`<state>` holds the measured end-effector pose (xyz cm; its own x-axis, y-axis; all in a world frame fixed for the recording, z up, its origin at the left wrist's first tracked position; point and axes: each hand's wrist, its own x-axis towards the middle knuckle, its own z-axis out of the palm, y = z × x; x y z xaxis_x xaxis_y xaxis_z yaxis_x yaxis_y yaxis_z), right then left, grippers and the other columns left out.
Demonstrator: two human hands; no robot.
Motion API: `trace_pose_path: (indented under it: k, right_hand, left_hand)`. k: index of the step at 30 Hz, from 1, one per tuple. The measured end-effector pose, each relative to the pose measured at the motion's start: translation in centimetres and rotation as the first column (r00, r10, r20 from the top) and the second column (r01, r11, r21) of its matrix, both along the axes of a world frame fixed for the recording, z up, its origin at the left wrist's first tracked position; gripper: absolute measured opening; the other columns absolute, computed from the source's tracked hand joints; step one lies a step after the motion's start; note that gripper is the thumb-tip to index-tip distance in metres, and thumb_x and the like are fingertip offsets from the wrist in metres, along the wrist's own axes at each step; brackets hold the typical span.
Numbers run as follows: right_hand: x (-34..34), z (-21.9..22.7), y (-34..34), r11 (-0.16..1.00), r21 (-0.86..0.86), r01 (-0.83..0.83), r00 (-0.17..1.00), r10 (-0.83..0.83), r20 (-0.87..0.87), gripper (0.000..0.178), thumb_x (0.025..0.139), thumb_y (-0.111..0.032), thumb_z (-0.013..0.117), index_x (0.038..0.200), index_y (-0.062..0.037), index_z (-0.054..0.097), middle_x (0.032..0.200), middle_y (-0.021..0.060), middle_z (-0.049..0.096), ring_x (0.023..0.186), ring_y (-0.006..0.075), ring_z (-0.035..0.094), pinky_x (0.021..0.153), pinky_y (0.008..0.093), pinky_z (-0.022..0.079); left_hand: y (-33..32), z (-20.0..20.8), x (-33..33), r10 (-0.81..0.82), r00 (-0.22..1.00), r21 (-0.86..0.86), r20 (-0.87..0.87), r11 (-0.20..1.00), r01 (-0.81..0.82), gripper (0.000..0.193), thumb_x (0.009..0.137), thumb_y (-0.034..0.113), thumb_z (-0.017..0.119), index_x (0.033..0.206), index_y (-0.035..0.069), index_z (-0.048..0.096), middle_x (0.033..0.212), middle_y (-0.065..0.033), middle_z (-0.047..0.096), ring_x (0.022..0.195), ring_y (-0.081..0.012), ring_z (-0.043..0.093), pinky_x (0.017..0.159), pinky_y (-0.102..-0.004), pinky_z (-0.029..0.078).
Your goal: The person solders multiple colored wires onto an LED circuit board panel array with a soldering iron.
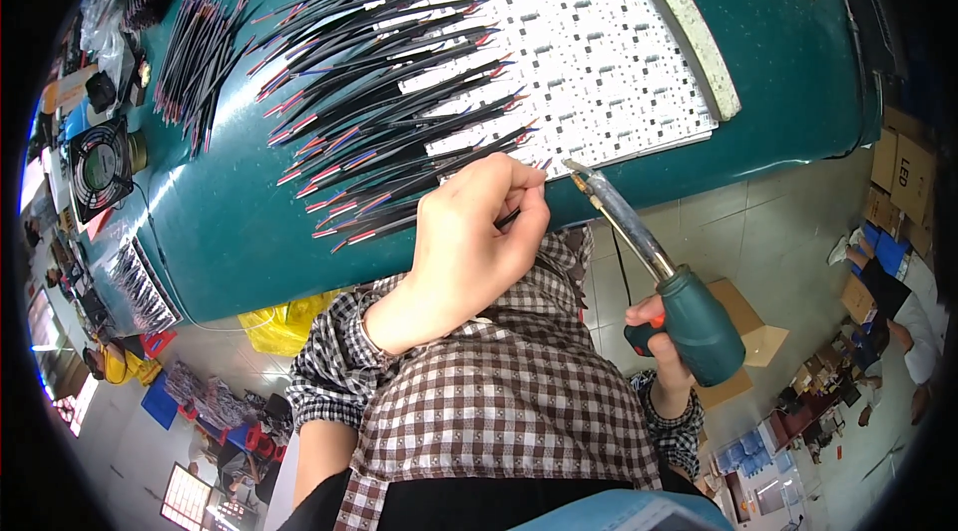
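Observation:
My left hand (pixel 467 237) is closed in a pinch on a thin black wire (pixel 509 219), its coloured tip by the near edge of a white sheet of small circuit boards (pixel 589 82). My right hand (pixel 671 356) grips the green handle of a soldering gun (pixel 704 326). The gun's metal tip is close to that same board edge, just right of my left fingers. Rows of black wires (pixel 369 122) with red, white and blue ends lie across the left side of the sheet and stick out over the table.
A pale speckled bar (pixel 689 42) lies along the sheet's right side on the green table (pixel 249 252). Loose wires (pixel 195 57) are piled at left, near a black fan (pixel 100 162). Below the table are a yellow bag (pixel 289 324) and an open carton (pixel 743 316). Other people sit farther off.

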<state>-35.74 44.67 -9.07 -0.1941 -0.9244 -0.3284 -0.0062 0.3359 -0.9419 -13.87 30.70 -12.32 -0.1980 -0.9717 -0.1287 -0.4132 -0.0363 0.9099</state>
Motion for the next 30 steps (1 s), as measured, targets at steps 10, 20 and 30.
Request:
trace_pose_path:
  k: [10, 20, 30]
  right_hand:
    - [-0.30, -0.46, 0.14, 0.992, 0.008, -0.127, 0.971, 0.126, -0.205, 0.032, 0.079, -0.026, 0.083, 0.097, -0.0022, 0.072, 0.089, 0.0069, 0.074, 0.078, 0.0183, 0.067, 0.072, 0.0300, 0.051]
    - [-0.09, -0.54, -0.13, 0.995, 0.007, -0.098, 0.982, 0.098, -0.159, 0.031, 0.078, -0.024, 0.083, 0.097, -0.0023, 0.072, 0.087, 0.0055, 0.073, 0.078, 0.0166, 0.067, 0.072, 0.0291, 0.050]
    - [-0.29, -0.57, 0.06, 0.994, 0.041, -0.100, 0.976, 0.106, -0.189, 0.030, 0.077, -0.022, 0.083, 0.097, -0.0030, 0.072, 0.087, 0.0050, 0.074, 0.081, 0.0177, 0.068, 0.075, 0.0304, 0.052]
  left_hand:
    - [-0.02, 0.22, 0.21, -0.027, 0.999, 0.040, 0.029, 0.999, 0.025, 0.007, 0.086, -0.003, 0.070, 0.093, -0.003, 0.068, 0.074, -0.0001, 0.064, 0.063, -0.0016, 0.054, 0.058, -0.0182, 0.046]
    - [-0.02, 0.15, 0.12, -0.027, 0.999, 0.037, 0.037, 0.999, 0.026, 0.007, 0.086, -0.003, 0.070, 0.093, -0.003, 0.068, 0.073, -0.0003, 0.064, 0.063, -0.0019, 0.056, 0.058, -0.0185, 0.048]
    - [-0.12, 0.11, 0.12, -0.030, 0.999, 0.043, 0.032, 0.999, 0.029, 0.007, 0.086, -0.003, 0.070, 0.093, -0.003, 0.068, 0.073, -0.0007, 0.064, 0.063, -0.0022, 0.057, 0.059, -0.0186, 0.048]
